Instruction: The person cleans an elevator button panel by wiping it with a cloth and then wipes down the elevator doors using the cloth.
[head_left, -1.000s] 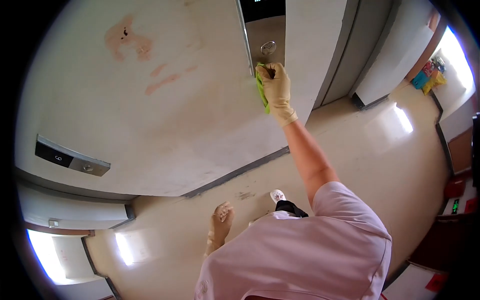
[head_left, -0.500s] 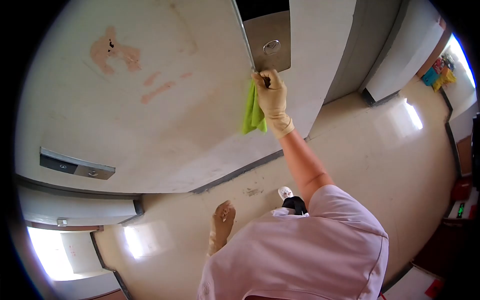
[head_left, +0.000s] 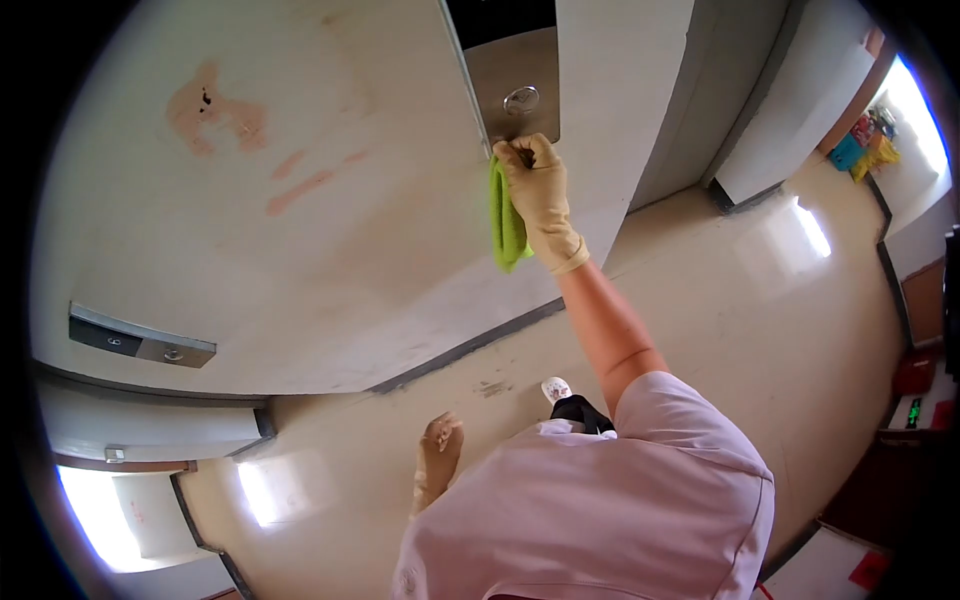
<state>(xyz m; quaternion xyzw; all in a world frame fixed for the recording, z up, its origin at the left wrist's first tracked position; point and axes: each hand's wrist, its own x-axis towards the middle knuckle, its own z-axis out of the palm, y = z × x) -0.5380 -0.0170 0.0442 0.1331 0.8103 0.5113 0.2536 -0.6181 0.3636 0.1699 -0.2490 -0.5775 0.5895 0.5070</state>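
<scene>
My right hand point(head_left: 541, 195), in a cream rubber glove, pinches a lime-green cloth point(head_left: 509, 225) that hangs down from the fingers. The fingertips are at the bottom edge of a metal elevator call panel point(head_left: 519, 75) with a round button point(head_left: 521, 100). The panel is fixed to a pale wall point(head_left: 330, 240). My left hand point(head_left: 440, 445), gloved too, hangs low beside my body above the floor. Its fingers look curled in, and no object shows in them.
A second call panel point(head_left: 142, 335) sits on the wall at left. Pinkish patches point(head_left: 215, 112) mark the wall. A grey elevator door frame point(head_left: 705, 100) stands at right. Colourful bags point(head_left: 865, 150) lie by a far bright window. My shoe point(head_left: 556, 389) shows on the tiled floor point(head_left: 700, 300).
The view has shifted slightly, moving the wall and panels left in the picture. My right hand stays at the panel's lower edge; the cloth hangs more bunched. My left hand has barely moved.
</scene>
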